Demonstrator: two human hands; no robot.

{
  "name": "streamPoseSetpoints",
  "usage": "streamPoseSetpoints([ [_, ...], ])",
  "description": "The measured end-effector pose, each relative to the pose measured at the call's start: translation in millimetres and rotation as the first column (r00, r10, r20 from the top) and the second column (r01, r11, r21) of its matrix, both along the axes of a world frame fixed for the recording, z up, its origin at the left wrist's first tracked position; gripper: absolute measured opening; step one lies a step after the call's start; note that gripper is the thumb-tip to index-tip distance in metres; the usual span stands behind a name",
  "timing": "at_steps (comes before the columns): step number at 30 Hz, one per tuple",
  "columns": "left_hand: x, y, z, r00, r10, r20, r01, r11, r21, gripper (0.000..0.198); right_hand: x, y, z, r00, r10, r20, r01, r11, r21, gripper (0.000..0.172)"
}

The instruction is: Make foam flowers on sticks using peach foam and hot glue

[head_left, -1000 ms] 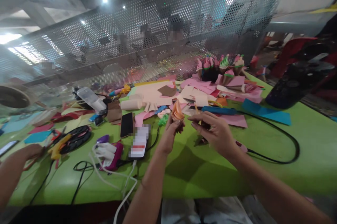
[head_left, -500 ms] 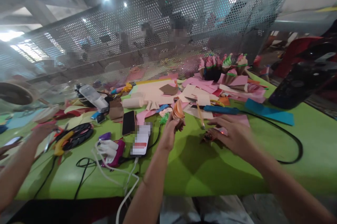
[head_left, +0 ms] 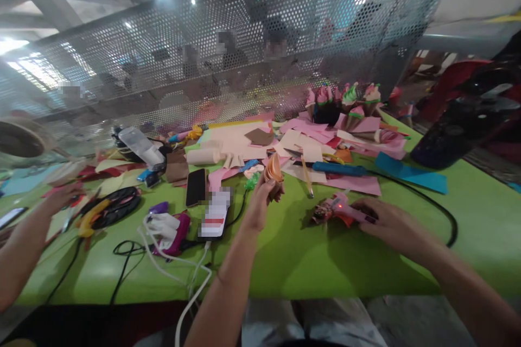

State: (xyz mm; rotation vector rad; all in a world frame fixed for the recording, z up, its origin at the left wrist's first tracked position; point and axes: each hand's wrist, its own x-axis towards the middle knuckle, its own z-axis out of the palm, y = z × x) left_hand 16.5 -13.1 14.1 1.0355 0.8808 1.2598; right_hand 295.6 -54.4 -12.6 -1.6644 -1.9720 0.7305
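My left hand is closed around a small paper ice-cream cone with peach-orange swirled folds, held upright above the green table. To the right, my right hand has its fingers closed on the end of a pink glue gun showing a small red light. The tool lies low over the table, with its left end beside a small brownish decorated piece. An orange part shows under the gun. A pencil lies between my hands, a little farther back.
Behind my hands lie paper sheets and a blue-handled corded tool. Finished-looking paper cones stand at the back right near a dark bottle. Phones, a power strip and cables lie left. Another person's arm reaches in.
My right hand has drawn back to the right, from over the brownish piece to the end of the glue gun, which now shows more fully. My left hand still holds the cone.
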Motion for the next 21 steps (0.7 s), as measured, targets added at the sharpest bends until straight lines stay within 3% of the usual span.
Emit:
streamPoseSetpoints([
  [3,-0.2,0.4,-1.4,1.0,-0.006,0.003,0.006,1.0,-0.008,0.028,0.9,2.8,5.4,0.962,-0.026,-0.271,0.0,0.996,-0.093,0.025],
  [5,-0.1,0.8,-2.6,1.0,-0.02,0.007,0.02,1.0,-0.01,0.029,-1.3,2.7,13.8,0.894,-0.069,-0.442,-0.008,0.985,-0.17,0.032],
  [8,0.5,1.5,-4.0,1.0,-0.025,0.001,0.025,1.0,-0.003,0.032,-11.0,1.9,32.2,0.79,-0.071,-0.61,-0.042,0.985,-0.17,0.044],
  [13,1.1,2.7,-5.5,1.0,-0.012,-0.019,0.012,1.0,-0.016,0.031,-32.2,5.3,52.5,0.787,-0.058,-0.615,-0.005,0.995,-0.101,0.055],
  [17,1.0,2.0,-6.3,0.999,-0.015,-0.03,0.014,1.0,-0.017,0.03,-40.1,8.6,53.3,0.835,-0.023,-0.55,0.041,0.999,0.021,0.054],
  [21,0.7,0.4,-5.6,0.999,-0.021,-0.037,0.02,1.0,-0.018,0.028,-41.3,10.9,50.6,0.859,0.036,-0.511,0.011,0.996,0.088,0.055],
])
